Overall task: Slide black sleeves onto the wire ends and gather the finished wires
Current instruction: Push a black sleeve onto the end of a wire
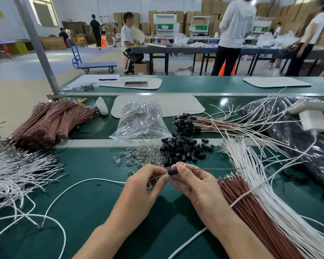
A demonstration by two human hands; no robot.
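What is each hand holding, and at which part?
The right hand pinches a black sleeve at one end; the left hand pinches the wire near its end, just beside that sleeve.

Blk sleeves (183, 148), brown wires (251, 208) near right, white wires (273, 186) beside, dk green bench top (94, 202), brown bundles (51, 122) far left.

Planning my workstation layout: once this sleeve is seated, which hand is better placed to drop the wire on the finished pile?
Likely the right hand: it pinches the black sleeve and wire, and the finished pile lies on its side.
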